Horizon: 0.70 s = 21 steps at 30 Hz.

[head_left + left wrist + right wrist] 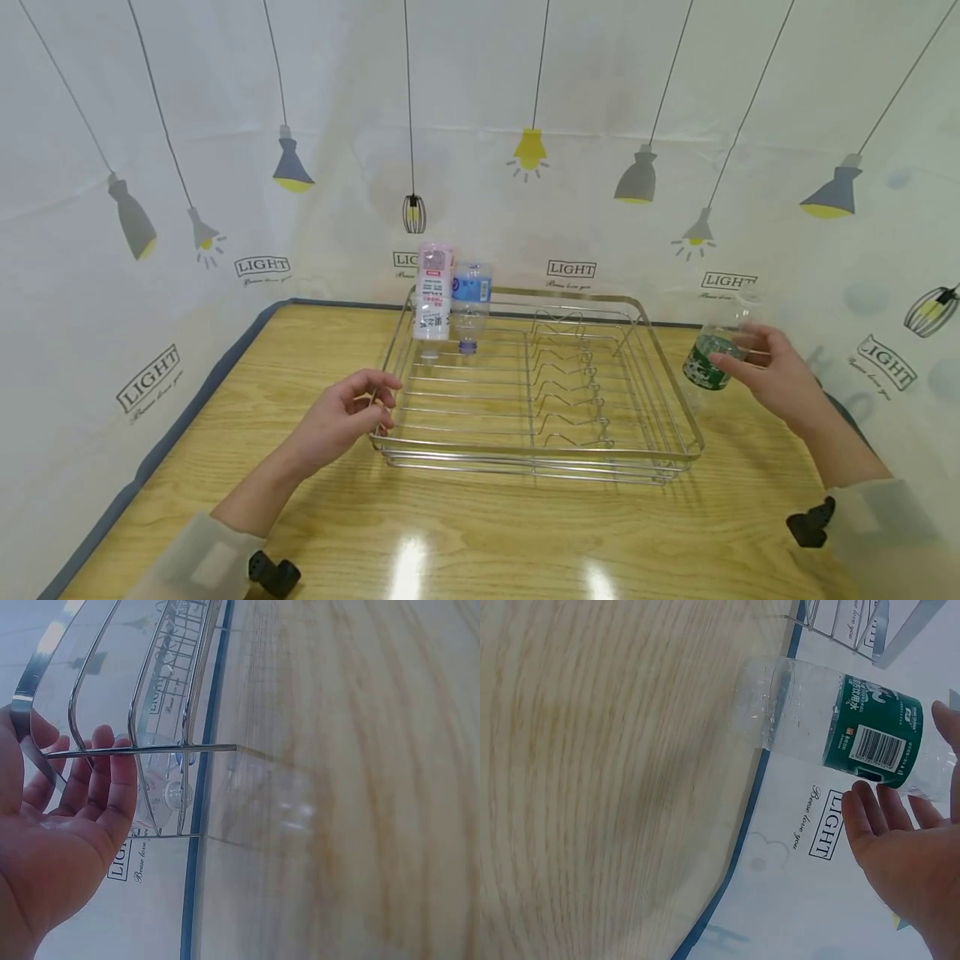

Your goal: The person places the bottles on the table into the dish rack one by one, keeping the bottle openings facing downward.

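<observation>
A metal wire dish rack (540, 454) stands on the wooden table. At its left front corner, my left hand (348, 417) loosely grips the rim, fingers curled among the wires in the left wrist view. To the right of the rack, my right hand (776, 375) holds a clear plastic bottle (708, 362) with a green label, thumb and fingers around its upper part. That bottle leans, neck up. Inside the rack, at the back left, a white-and-pink bottle (433, 292) stands upside down beside a clear bottle with a blue label (471, 287), its purple cap downward.
A pale curtain (480, 83) printed with lamps rises behind the table and along both sides. Bent wire dividers (562, 367) run down the middle of the rack. The wooden table (450, 533) reaches forward from the rack, with bright reflections near its front.
</observation>
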Each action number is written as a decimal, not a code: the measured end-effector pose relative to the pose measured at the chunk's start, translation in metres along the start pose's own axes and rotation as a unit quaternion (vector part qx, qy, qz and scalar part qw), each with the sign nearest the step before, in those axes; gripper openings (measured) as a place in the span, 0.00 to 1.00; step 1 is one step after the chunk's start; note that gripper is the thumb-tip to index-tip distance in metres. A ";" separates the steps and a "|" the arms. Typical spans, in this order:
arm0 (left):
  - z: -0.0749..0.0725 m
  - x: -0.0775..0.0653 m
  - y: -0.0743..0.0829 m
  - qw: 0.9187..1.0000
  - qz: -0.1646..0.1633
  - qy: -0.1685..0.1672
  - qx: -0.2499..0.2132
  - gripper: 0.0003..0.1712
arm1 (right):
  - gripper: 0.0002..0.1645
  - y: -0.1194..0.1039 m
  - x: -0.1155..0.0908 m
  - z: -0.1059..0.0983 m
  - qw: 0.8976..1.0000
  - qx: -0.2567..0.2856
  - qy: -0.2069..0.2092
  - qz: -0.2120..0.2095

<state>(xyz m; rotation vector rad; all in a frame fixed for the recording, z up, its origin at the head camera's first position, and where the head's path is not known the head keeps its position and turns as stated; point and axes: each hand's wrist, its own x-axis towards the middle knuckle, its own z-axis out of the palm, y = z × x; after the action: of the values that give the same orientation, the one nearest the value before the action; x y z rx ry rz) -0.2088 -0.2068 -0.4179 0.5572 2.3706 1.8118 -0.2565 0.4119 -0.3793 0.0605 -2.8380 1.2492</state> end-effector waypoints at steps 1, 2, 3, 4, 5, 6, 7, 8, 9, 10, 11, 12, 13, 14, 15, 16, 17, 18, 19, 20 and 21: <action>0.000 0.000 0.000 1.000 -0.001 0.001 0.001 0.21 | 0.59 0.000 0.000 0.000 1.000 -0.002 0.001 0.000; 0.000 0.000 0.000 1.000 -0.002 0.001 0.003 0.21 | 0.59 0.001 0.000 0.001 1.000 -0.003 0.001 0.000; 0.000 0.000 0.000 1.000 -0.003 0.002 0.005 0.21 | 0.59 0.001 0.000 0.001 1.000 -0.003 0.001 -0.001; 0.000 0.000 0.000 1.000 -0.003 0.003 0.007 0.21 | 0.59 0.001 0.000 0.001 1.000 -0.003 0.002 -0.002; 0.000 -0.001 0.000 1.000 -0.004 0.002 0.009 0.20 | 0.58 0.000 0.000 0.001 1.000 -0.003 0.004 -0.004; 0.000 -0.001 0.000 1.000 -0.004 0.002 0.012 0.20 | 0.58 0.000 -0.001 0.000 1.000 -0.001 0.007 -0.006; 0.000 -0.001 0.000 1.000 -0.005 0.002 0.013 0.19 | 0.58 -0.001 -0.001 0.000 1.000 -0.002 0.011 -0.008; 0.000 -0.001 0.000 1.000 -0.006 0.002 0.015 0.19 | 0.57 -0.002 -0.002 -0.001 1.000 -0.002 0.017 -0.010; 0.000 -0.001 0.000 1.000 -0.007 0.002 0.019 0.19 | 0.57 -0.004 -0.003 -0.001 1.000 -0.001 0.023 -0.012; 0.000 -0.002 0.000 1.000 -0.008 0.003 0.023 0.19 | 0.57 -0.006 -0.004 -0.002 0.999 -0.002 0.030 -0.014; 0.000 -0.002 0.000 1.000 -0.009 0.005 0.027 0.18 | 0.56 -0.009 -0.005 -0.003 0.999 -0.005 0.040 -0.017; 0.000 -0.003 0.000 0.999 -0.009 0.008 0.032 0.18 | 0.56 -0.011 -0.005 -0.003 0.999 -0.006 0.050 -0.020; 0.000 -0.003 0.001 0.999 -0.009 0.012 0.037 0.18 | 0.56 -0.015 -0.007 -0.004 0.998 -0.009 0.062 -0.022; 0.000 -0.004 0.001 0.999 -0.008 0.016 0.044 0.18 | 0.55 -0.018 -0.008 -0.004 0.997 -0.009 0.073 -0.027; 0.000 -0.005 0.002 0.998 -0.005 0.019 0.052 0.18 | 0.54 -0.022 -0.009 -0.005 0.996 -0.008 0.085 -0.032; 0.000 -0.006 0.002 0.998 -0.002 0.023 0.059 0.18 | 0.53 -0.025 -0.010 -0.006 0.995 -0.007 0.096 -0.037; -0.001 -0.006 0.003 0.997 0.000 0.027 0.067 0.18 | 0.52 -0.029 -0.011 -0.007 0.993 -0.005 0.106 -0.043; -0.001 -0.007 0.004 0.997 0.001 0.031 0.077 0.19 | 0.51 -0.033 -0.012 -0.008 0.992 -0.001 0.112 -0.049; -0.001 -0.009 0.005 0.996 0.001 0.035 0.088 0.19 | 0.50 -0.037 -0.013 -0.009 0.991 0.004 0.118 -0.056; -0.002 -0.010 0.006 0.994 0.000 0.039 0.098 0.20 | 0.49 -0.041 -0.015 -0.010 0.990 0.008 0.122 -0.064; -0.002 -0.011 0.008 0.993 -0.002 0.044 0.110 0.20 | 0.48 -0.046 -0.016 -0.012 0.989 0.013 0.125 -0.071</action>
<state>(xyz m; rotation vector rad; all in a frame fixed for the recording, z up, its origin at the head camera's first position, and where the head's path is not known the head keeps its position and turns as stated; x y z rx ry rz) -0.1975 -0.2111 -0.4115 0.5039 2.6475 1.6158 -0.2381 0.3901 -0.3386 0.0983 -2.5562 1.1728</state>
